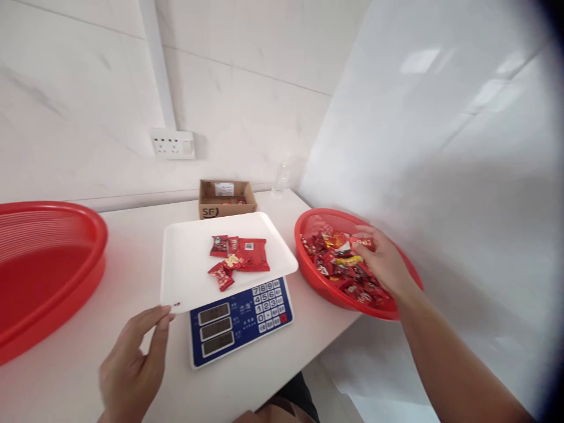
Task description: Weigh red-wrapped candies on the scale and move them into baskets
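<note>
two bare hands, well apart, over a white bench (132,252). with the left hand (136,352), pinching the near left corner of a white tray (187,258) between thumb and forefinger, just beside a tiny dark red scrap (177,304). with the right hand (383,264), pinching a small red packet (365,242) between thumb and fingers, above a pile of wrapped packets (361,273), mostly red with some yellow, inside the right red basket (326,289).

on the tray, right of its middle: one larger red packet (259,255) with a barcode label; to its left, several smaller packets (221,276), bunched together. beneath the tray, toward the bench's near edge: a blue and white scale (240,323), with number keys at right and three display windows at left.

at the bench's right edge, jutting past it: the right red basket. along the left side: a left red basket (100,235), cut off by the view. near the far edge, behind the tray: an open cardboard box (233,210), with a few red things inside. at the far right corner: a clear vessel (280,181). on the wall behind: a white socket panel (173,144).
</note>
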Action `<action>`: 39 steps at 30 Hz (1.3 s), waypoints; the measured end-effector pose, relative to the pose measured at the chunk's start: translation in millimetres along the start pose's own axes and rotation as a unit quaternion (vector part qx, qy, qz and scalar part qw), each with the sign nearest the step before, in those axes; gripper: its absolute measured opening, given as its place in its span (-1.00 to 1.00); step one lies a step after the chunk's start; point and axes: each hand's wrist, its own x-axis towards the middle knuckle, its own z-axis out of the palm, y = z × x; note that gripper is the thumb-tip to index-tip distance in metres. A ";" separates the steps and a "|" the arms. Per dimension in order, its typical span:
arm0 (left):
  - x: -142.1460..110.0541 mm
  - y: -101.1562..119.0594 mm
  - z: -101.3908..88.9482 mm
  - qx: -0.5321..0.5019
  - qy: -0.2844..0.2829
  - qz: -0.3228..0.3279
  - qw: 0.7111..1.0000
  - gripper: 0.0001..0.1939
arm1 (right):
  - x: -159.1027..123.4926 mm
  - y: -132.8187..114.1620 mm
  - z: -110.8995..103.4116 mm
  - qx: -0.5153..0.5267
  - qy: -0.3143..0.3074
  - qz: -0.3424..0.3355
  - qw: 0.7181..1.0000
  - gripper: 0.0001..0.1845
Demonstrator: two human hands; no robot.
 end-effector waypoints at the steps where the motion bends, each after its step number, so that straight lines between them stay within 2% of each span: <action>1: 1.7 2.1 -0.8 0.015 -0.003 0.008 1.000 -0.87 | -4.3 -10.3 5.4 0.034 -0.022 -0.006 0.999 -0.55; 4: 5.9 8.7 -3.2 0.022 -0.011 0.030 0.999 -0.89 | -19.1 -42.6 26.8 0.098 -0.080 -0.020 0.992 -0.54; 7: 6.8 11.3 -4.2 0.017 -0.008 0.035 0.999 -0.90 | -33.1 -68.3 57.7 0.096 -0.129 -0.075 0.984 -0.69; 9: 6.2 10.7 -4.1 0.023 -0.008 0.033 0.999 -0.90 | -40.5 -79.3 80.8 0.090 -0.153 -0.131 0.975 -0.78; 12: 5.6 9.4 -3.8 0.028 -0.009 0.040 0.999 -0.89 | -49.7 -90.3 111.4 0.089 -0.205 -0.173 0.959 -0.83; 16: 6.3 9.9 -4.4 0.028 -0.013 0.053 0.998 -0.90 | -58.1 -102.6 136.5 0.122 -0.258 -0.210 0.935 -0.75; 19: 7.2 11.2 -5.0 0.026 -0.010 0.066 0.997 -0.90 | -60.1 -108.9 144.2 0.147 -0.292 -0.238 0.915 -0.57; 21: 7.3 11.9 -5.3 0.029 -0.013 0.067 0.997 -0.90 | -59.9 -109.9 145.3 0.136 -0.292 -0.252 0.912 -0.48; 24: 6.4 12.9 -5.5 0.029 -0.021 0.067 0.997 -0.89 | -58.9 -107.0 144.8 0.070 -0.295 -0.255 0.918 -0.44; 29: 5.2 13.2 -5.0 0.016 -0.023 0.077 0.997 -0.88 | -58.6 -100.6 150.7 -0.054 -0.308 -0.263 0.913 -0.41; 34: 5.8 11.8 -5.2 0.022 -0.020 0.075 0.997 -0.89 | -58.7 -100.9 159.4 -0.066 -0.280 -0.311 0.906 -0.55; 37: 6.2 11.8 -5.3 0.024 -0.018 0.068 0.997 -0.88 | -58.0 -102.0 157.4 -0.026 -0.268 -0.336 0.903 -0.63; 39: 6.5 12.4 -5.1 0.022 -0.018 0.065 0.997 -0.89 | -57.4 -101.4 152.0 0.018 -0.243 -0.325 0.914 -0.71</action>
